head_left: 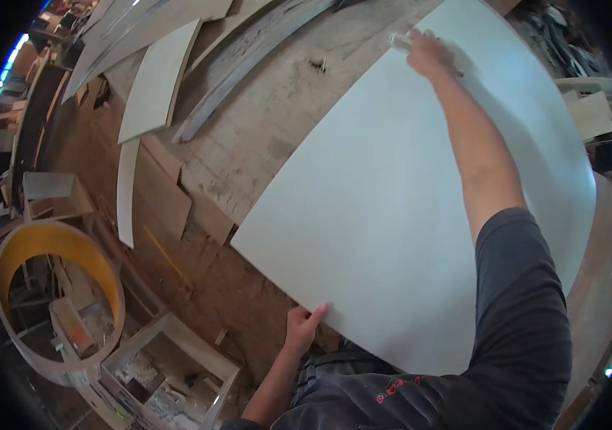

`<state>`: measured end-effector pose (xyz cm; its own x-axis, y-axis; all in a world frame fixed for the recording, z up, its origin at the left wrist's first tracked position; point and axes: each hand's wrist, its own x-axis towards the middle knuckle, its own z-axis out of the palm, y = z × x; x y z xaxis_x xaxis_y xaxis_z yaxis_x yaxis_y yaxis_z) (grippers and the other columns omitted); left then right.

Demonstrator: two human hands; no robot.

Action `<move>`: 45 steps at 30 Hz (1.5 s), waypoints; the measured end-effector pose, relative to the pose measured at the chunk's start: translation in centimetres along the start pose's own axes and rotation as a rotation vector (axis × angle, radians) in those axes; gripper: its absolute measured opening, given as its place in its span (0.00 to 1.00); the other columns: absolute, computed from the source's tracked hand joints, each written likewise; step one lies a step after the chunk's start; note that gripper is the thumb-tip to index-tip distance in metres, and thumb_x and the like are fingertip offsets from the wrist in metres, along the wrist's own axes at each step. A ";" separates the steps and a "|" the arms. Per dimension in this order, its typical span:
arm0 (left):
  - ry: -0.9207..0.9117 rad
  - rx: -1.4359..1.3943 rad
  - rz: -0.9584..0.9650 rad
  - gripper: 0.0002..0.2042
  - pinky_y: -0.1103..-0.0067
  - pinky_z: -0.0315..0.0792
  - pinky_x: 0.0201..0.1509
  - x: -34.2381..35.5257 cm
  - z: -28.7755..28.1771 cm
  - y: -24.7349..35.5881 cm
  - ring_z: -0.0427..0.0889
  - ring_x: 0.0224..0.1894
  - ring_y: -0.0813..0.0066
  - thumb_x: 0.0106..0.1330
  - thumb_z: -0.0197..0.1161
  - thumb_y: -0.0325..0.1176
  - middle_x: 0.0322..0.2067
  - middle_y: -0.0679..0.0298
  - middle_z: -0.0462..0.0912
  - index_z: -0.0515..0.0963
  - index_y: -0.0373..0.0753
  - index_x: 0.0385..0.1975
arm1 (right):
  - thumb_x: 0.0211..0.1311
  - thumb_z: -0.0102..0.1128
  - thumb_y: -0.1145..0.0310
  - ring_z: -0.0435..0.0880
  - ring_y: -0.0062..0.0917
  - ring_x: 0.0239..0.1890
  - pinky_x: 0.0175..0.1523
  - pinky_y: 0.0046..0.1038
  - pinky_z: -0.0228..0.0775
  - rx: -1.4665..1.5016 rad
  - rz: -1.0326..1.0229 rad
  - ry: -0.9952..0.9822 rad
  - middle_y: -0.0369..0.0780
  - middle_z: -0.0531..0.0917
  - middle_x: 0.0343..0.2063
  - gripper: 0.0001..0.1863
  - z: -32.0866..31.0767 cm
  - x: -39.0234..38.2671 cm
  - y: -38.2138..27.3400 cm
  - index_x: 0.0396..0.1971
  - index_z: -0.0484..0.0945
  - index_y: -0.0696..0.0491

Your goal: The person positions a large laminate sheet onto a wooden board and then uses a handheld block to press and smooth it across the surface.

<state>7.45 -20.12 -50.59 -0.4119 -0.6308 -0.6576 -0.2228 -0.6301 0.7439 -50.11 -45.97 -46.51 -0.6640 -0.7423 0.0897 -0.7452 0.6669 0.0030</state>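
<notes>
A large white board [363,193] lies in front of me, reaching from my waist to the far side of the workbench. My left hand [302,327] grips its near edge, thumb on top and fingers underneath, out of sight. With my arm stretched far out, my right hand [431,56] is closed round a pale bar-like thing [398,41] by the board's far left edge. One whitish, shiny end of it pokes out to the left of the fingers; its kind cannot be made out.
Under the board is a worn, stained bench top [270,136]. Pale offcut panels [163,82] lie at the far left. A round wooden ring [5,315], yellow inside, and an open wooden box frame [206,351] stand low on the left. Dark clutter [560,39] is at the far right.
</notes>
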 end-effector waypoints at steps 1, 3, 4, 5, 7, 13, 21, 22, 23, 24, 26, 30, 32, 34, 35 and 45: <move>0.000 0.057 0.000 0.15 0.80 0.73 0.45 -0.1 -0.3 -0.5 0.80 0.39 0.81 0.71 0.68 0.38 0.37 0.66 0.87 0.85 0.27 0.41 | 0.62 0.58 0.67 0.78 0.42 0.61 0.59 0.51 0.75 0.009 -0.006 0.053 0.40 0.76 0.57 0.25 0.3 -1.1 -0.1 0.60 0.73 0.39; -0.001 0.094 -0.002 0.16 0.79 0.74 0.46 0.3 -0.7 -0.7 0.80 0.40 0.81 0.71 0.67 0.38 0.37 0.65 0.87 0.84 0.27 0.42 | 0.61 0.57 0.68 0.78 0.41 0.60 0.58 0.51 0.76 0.002 -0.012 0.070 0.40 0.77 0.56 0.25 -0.8 -4.5 -0.4 0.60 0.73 0.37; 0.009 0.076 -0.014 0.16 0.78 0.74 0.46 0.0 -0.6 -0.5 0.80 0.40 0.80 0.72 0.67 0.39 0.38 0.64 0.87 0.84 0.27 0.43 | 0.63 0.56 0.69 0.76 0.41 0.64 0.63 0.49 0.72 0.003 -0.042 -0.062 0.45 0.76 0.60 0.24 -2.9 -7.6 -2.3 0.61 0.73 0.43; 0.024 0.035 0.101 0.16 0.77 0.75 0.46 0.1 -0.5 -1.0 0.80 0.40 0.80 0.72 0.66 0.39 0.38 0.64 0.87 0.83 0.27 0.43 | 0.65 0.55 0.70 0.73 0.42 0.68 0.68 0.46 0.69 0.002 -0.060 -0.173 0.49 0.75 0.64 0.23 -4.8 -10.2 -3.4 0.62 0.74 0.49; -0.041 -0.124 0.036 0.16 0.78 0.73 0.48 0.5 0.1 -0.6 0.79 0.42 0.80 0.74 0.65 0.39 0.40 0.67 0.85 0.82 0.28 0.43 | 0.61 0.57 0.71 0.76 0.43 0.65 0.64 0.48 0.72 0.058 -0.163 -0.138 0.50 0.78 0.59 0.23 -4.3 -14.9 -0.8 0.58 0.75 0.50; -0.126 -0.071 -0.092 0.24 0.62 0.79 0.56 1.1 -1.0 -0.5 0.82 0.52 0.63 0.77 0.57 0.48 0.50 0.54 0.82 0.76 0.29 0.54 | 0.55 0.59 0.72 0.80 0.41 0.57 0.51 0.51 0.79 0.105 -0.295 -0.226 0.39 0.78 0.50 0.24 -5.3 -40.5 -2.7 0.53 0.75 0.40; -0.306 0.038 -0.066 0.21 0.68 0.82 0.47 2.5 -1.6 -0.5 0.88 0.40 0.66 0.80 0.52 0.49 0.39 0.58 0.87 0.77 0.34 0.48 | 0.46 0.71 0.70 0.79 0.38 0.54 0.49 0.44 0.80 0.106 -0.199 -0.414 0.38 0.78 0.45 0.27 -10.1 -74.1 0.0 0.50 0.78 0.41; -0.282 0.042 -0.078 0.20 0.68 0.82 0.46 2.0 -1.8 -0.8 0.87 0.39 0.67 0.80 0.52 0.49 0.37 0.59 0.87 0.78 0.34 0.47 | 0.44 0.72 0.71 0.78 0.37 0.54 0.50 0.44 0.79 0.109 -0.128 -0.452 0.38 0.78 0.44 0.27 -12.1 -77.2 0.1 0.50 0.79 0.42; -0.259 0.042 -0.073 0.20 0.69 0.82 0.45 2.0 -1.7 -0.3 0.87 0.38 0.68 0.80 0.53 0.49 0.35 0.60 0.87 0.78 0.35 0.45 | 0.42 0.73 0.72 0.78 0.37 0.54 0.52 0.43 0.78 0.111 -0.060 -0.474 0.38 0.78 0.44 0.28 -13.9 -78.7 0.0 0.49 0.79 0.42; -0.252 -0.006 -0.067 0.22 0.70 0.82 0.40 1.4 -1.6 -0.1 0.87 0.36 0.70 0.77 0.57 0.51 0.35 0.59 0.87 0.79 0.34 0.44 | 0.42 0.73 0.72 0.78 0.37 0.54 0.52 0.43 0.78 0.104 -0.069 -0.451 0.38 0.78 0.44 0.28 -14.8 -79.0 0.7 0.49 0.79 0.42; -0.230 0.072 -0.054 0.23 0.70 0.80 0.36 -0.3 -0.9 -0.1 0.85 0.32 0.70 0.75 0.60 0.52 0.31 0.60 0.86 0.80 0.33 0.38 | 0.42 0.72 0.75 0.77 0.37 0.55 0.55 0.41 0.76 0.214 0.276 -0.183 0.38 0.77 0.47 0.29 -16.2 -80.2 1.1 0.50 0.79 0.43; -0.397 0.605 -0.181 0.28 0.72 0.72 0.25 -4.0 -0.6 1.0 0.76 0.16 0.71 0.65 0.70 0.54 0.13 0.61 0.77 0.77 0.35 0.13 | 0.44 0.67 0.76 0.77 0.43 0.53 0.56 0.43 0.70 0.131 0.327 -0.086 0.38 0.78 0.47 0.30 -13.9 -75.5 1.8 0.53 0.80 0.45; -0.500 0.837 -0.050 0.28 0.74 0.73 0.26 -8.2 1.8 3.7 0.76 0.15 0.72 0.63 0.72 0.50 0.11 0.61 0.77 0.74 0.34 0.09 | 0.51 0.63 0.73 0.78 0.40 0.52 0.56 0.44 0.71 0.095 0.217 -0.008 0.39 0.78 0.45 0.24 -10.3 -72.3 3.7 0.52 0.80 0.44; -0.442 0.846 0.205 0.26 0.74 0.72 0.27 -9.0 3.3 5.5 0.75 0.16 0.72 0.61 0.73 0.48 0.13 0.59 0.78 0.75 0.34 0.12 | 0.62 0.52 0.69 0.79 0.38 0.50 0.54 0.46 0.72 0.131 0.108 0.052 0.39 0.78 0.43 0.18 -8.0 -66.9 3.9 0.52 0.80 0.42; -0.360 0.859 0.346 0.24 0.74 0.71 0.27 -8.5 5.0 6.5 0.75 0.17 0.73 0.61 0.73 0.48 0.13 0.59 0.78 0.75 0.35 0.13 | 0.62 0.52 0.69 0.79 0.38 0.50 0.54 0.46 0.72 0.141 0.101 0.061 0.39 0.78 0.43 0.18 -7.1 -63.7 4.7 0.52 0.80 0.42; -0.270 1.491 1.070 0.43 0.48 0.41 0.80 11.4 22.8 9.1 0.45 0.81 0.48 0.71 0.60 0.56 0.78 0.49 0.49 0.52 0.35 0.77 | 0.62 0.57 0.70 0.80 0.43 0.59 0.57 0.48 0.76 0.185 0.204 -0.053 0.41 0.78 0.53 0.16 -3.3 -22.8 15.9 0.50 0.78 0.42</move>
<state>-19.42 -22.78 -48.59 -0.9631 -0.2676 0.0283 -0.2407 0.9039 0.3535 -46.59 -18.21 -45.27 -0.8001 -0.5996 0.0173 -0.5911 0.7833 -0.1924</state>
